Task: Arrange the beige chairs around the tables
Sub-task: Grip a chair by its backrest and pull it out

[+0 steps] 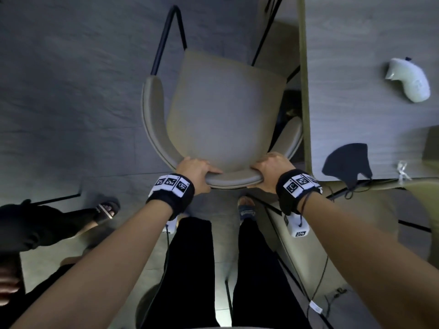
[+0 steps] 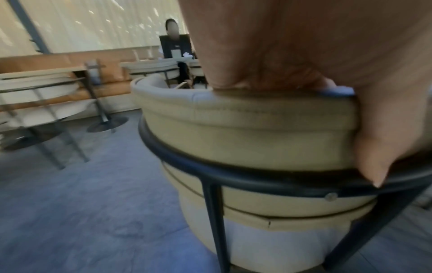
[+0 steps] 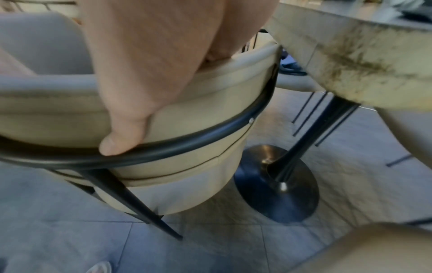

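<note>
A beige chair (image 1: 221, 110) with a curved padded back and black metal legs stands right in front of me, seen from above. My left hand (image 1: 194, 170) grips the top of its backrest on the left, fingers over the rim, thumb behind. My right hand (image 1: 272, 168) grips the same rim on the right. In the left wrist view the chair back (image 2: 245, 129) fills the middle, with my thumb (image 2: 378, 157) down on its black frame ring. The right wrist view has my thumb (image 3: 121, 136) pressed on the backrest (image 3: 198, 103). The grey table (image 1: 356, 67) lies just right of the chair.
On the table lie a white controller (image 1: 409, 79) and a dark face mask (image 1: 346, 162). The table's round black base (image 3: 278, 184) stands close by the chair. Another person's sandalled foot (image 1: 107, 208) is at the left. Further tables, chairs (image 2: 42, 103) and a seated person (image 2: 175, 48) lie beyond.
</note>
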Tool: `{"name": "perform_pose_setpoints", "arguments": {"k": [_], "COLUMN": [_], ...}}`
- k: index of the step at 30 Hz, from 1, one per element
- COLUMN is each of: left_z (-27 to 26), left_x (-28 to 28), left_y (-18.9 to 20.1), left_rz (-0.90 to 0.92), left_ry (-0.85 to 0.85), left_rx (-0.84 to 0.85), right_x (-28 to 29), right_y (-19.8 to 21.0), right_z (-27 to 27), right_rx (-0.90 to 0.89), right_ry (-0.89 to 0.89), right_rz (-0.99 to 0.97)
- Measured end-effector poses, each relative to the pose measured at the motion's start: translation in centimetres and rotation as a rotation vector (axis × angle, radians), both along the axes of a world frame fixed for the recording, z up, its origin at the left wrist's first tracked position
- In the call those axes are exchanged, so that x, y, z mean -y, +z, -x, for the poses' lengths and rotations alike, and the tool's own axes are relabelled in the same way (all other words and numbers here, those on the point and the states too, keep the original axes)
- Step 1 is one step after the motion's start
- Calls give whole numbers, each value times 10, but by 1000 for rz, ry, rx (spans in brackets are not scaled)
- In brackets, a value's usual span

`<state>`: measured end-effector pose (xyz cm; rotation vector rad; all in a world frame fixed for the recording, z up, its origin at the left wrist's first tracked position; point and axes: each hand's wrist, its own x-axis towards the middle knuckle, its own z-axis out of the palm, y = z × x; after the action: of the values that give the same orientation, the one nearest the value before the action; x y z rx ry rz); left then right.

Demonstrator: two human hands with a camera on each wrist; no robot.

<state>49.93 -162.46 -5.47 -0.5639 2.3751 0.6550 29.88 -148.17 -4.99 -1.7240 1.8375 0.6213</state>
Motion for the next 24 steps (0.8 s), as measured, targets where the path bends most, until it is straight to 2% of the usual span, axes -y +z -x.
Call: {"name": "perform_pose_setpoints", "arguments": {"k": [4, 7, 10, 13, 17, 19, 24], "left_z": [-14, -33, -62, -89, -110, -112, -105], "left_x": [9, 25, 44, 61, 74, 67, 27], "left_y": [8, 10, 11, 5, -8, -10, -8], "left_rz": [39, 36, 40, 65, 76, 103, 165], "left_ry": [-97, -83, -98, -90, -66, -64, -20], "left_rx": [39, 54, 40, 16, 12, 12, -69], "right_x": [15, 29, 33, 35, 37, 39, 49], "right_y": [7, 7, 5, 12, 15, 11, 25], "right_z": [-20, -45, -69, -63, -31, -27, -31], "right_rx": [-21, -19, 80, 149, -105, -200, -209], "right_ry": [-61, -103, -183, -185, -36, 7, 56], "right_rz": [-84, -140, -171, -154, -70, -88, -128]}}
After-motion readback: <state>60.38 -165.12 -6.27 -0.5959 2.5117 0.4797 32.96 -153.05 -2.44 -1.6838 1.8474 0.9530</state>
